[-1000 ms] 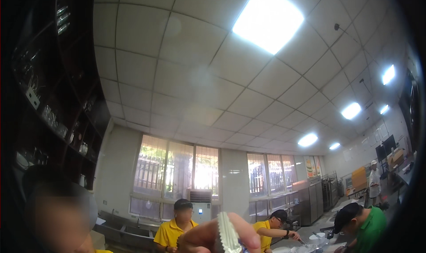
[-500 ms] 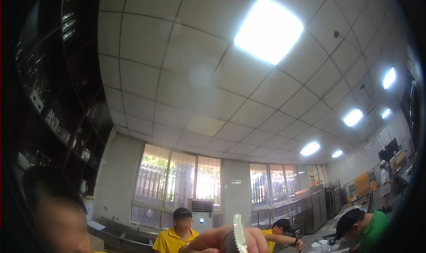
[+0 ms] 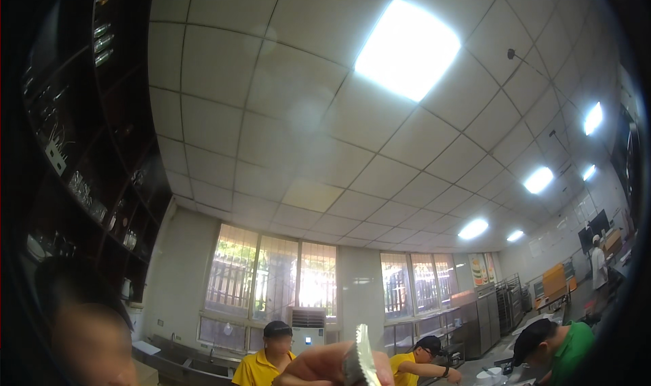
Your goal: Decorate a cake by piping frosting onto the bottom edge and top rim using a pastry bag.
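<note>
At the lower edge, just right of the middle, a silver foil packet (image 3: 365,359) with a zigzag cut edge stands upright, seen nearly edge-on. What looks like my left hand (image 3: 315,364) is closed on it from the left, its fingers bent. A narrow piece of a finger or thumb shows along the packet's right side; whether it belongs to my right hand I cannot tell. The packet's lower part and both wrists lie below the picture.
Ahead sits a person in a yellow shirt (image 3: 258,366); another in yellow (image 3: 412,366) bends over at the right, and one in green (image 3: 573,349) leans beside white containers (image 3: 489,374). Close at left is another person's head (image 3: 95,338). A metal sink (image 3: 193,372) and dark shelves (image 3: 125,176) stand left.
The packet stays nearly in place, while less of the fingers shows to its right. The person in yellow at the right has shifted the arm lower. A distant person in white has moved right.
</note>
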### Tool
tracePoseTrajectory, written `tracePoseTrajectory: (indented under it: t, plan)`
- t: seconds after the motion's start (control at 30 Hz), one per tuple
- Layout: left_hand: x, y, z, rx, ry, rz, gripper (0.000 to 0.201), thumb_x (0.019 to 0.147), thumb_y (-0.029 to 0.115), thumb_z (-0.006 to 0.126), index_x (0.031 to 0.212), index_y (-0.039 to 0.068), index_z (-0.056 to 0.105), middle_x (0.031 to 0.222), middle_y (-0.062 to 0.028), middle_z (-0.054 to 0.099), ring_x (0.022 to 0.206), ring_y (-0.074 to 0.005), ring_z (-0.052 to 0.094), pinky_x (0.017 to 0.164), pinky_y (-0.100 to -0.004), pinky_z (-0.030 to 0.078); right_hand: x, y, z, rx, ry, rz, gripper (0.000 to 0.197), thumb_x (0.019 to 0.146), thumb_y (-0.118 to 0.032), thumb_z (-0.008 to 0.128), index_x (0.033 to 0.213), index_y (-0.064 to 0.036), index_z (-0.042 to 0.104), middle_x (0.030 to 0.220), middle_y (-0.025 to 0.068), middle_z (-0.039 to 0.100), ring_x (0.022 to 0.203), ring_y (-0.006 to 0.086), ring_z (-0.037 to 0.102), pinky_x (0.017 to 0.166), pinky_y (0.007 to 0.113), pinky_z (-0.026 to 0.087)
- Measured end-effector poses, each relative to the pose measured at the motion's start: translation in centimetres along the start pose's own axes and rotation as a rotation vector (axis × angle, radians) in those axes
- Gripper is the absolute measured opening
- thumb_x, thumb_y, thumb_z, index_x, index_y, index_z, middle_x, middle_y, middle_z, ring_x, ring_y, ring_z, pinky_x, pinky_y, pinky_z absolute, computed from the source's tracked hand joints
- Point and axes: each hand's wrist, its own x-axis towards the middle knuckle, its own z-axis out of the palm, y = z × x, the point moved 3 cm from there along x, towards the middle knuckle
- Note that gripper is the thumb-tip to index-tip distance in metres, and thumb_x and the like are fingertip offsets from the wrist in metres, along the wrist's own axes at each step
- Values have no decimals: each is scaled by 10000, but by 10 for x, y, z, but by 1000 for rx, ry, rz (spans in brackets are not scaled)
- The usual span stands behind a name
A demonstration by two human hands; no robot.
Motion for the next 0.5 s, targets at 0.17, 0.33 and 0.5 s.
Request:
tracePoseTrajectory:
  t: [0.17,0.33,0.5]
  plan:
    - [-3,0,-4,6,8,7,393,912,246,567,1153,-47,465,689,-11,575,501,-79,478,439,-219,322,-16,17,-50,-111,81,35,349,1001,-363,404,889,-64,546,748,14,507,686,125,479,647,242,418]
    - [-8,5,-2,19,19,13,366,900,253,575,1112,-32,484,696,-14,583,525,-94,492,463,-238,337,-28,28,-79,-180,128,58,355,1001,-371,403,899,-63,548,762,13,508,701,126,477,657,245,418]
    - [-11,6,-7,42,33,19,341,887,260,582,1071,-16,504,702,-17,592,549,-109,505,487,-256,351,-42,37,-104,-250,172,91,361,1001,-378,401,909,-62,549,777,13,509,715,128,475,668,249,417]
